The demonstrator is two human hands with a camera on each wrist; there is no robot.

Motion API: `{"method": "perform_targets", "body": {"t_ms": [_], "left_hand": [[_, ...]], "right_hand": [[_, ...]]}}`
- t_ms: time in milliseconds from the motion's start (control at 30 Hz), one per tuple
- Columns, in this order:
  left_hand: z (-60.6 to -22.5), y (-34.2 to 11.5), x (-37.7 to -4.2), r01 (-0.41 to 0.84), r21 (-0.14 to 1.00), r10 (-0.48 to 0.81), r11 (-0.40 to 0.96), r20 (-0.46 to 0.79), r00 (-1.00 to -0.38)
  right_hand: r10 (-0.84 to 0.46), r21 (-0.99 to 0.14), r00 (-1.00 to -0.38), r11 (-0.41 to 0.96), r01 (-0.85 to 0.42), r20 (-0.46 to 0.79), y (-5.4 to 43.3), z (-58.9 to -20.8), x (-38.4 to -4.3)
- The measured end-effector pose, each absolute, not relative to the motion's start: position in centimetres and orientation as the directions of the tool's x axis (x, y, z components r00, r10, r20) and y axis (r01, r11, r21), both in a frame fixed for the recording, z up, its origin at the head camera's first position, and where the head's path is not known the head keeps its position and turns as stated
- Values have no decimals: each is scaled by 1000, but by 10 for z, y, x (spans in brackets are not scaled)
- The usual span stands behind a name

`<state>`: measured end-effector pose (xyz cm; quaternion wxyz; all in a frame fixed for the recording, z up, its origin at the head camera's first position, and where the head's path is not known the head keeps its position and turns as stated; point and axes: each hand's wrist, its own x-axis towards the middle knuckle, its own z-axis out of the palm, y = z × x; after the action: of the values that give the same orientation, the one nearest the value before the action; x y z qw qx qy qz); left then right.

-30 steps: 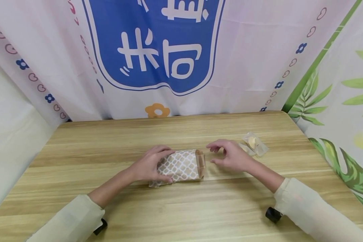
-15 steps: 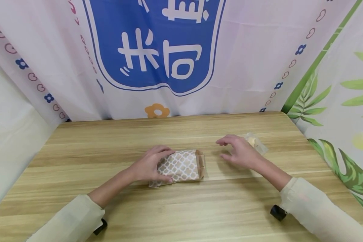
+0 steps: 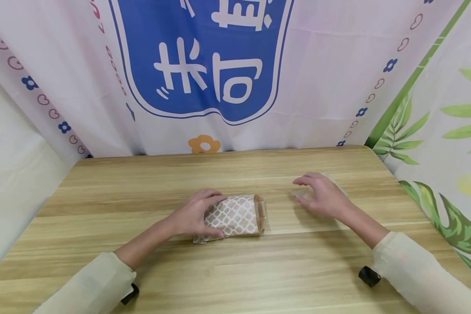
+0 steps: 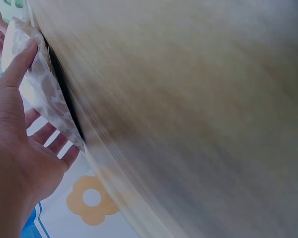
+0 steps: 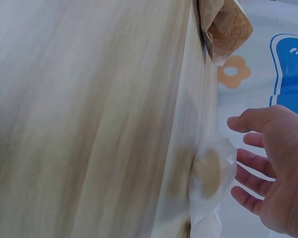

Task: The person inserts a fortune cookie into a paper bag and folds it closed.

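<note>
My left hand (image 3: 196, 213) holds a small paper bag (image 3: 237, 214) with a white and tan lattice print, thumb on the near side and fingers on the far side. The bag lies flat, its brown mouth facing right. To the right, my right hand (image 3: 322, 198) hovers with fingers spread and thumb apart, holding nothing. Beneath it are clear plastic packets, mostly hidden in the head view. In the right wrist view, one packet (image 5: 211, 171) shows a pale yellow round piece inside, close by the fingertips, with a second packet (image 5: 207, 227) below.
A wood-grain table (image 3: 227, 274) carries everything. Behind it hangs a white cloth (image 3: 318, 87) with a blue printed emblem, and a leaf-patterned cloth (image 3: 447, 174) hangs at the right. Dark devices (image 3: 369, 276) sit under both sleeves.
My right hand has moved right, away from the bag's mouth, and now covers the plastic packets. The left hand and the bag have stayed in place.
</note>
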<state>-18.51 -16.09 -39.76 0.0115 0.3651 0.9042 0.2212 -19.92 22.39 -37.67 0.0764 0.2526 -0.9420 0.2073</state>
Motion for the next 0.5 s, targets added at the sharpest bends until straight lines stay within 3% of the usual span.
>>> {"method": "perform_targets", "body": {"t_ms": [500], "left_hand": [[-398,-161,-184,654,418,665,631,143,-733]], "right_hand": [[-436,-337,-879,812,-476,191,233,-380,-199]]}}
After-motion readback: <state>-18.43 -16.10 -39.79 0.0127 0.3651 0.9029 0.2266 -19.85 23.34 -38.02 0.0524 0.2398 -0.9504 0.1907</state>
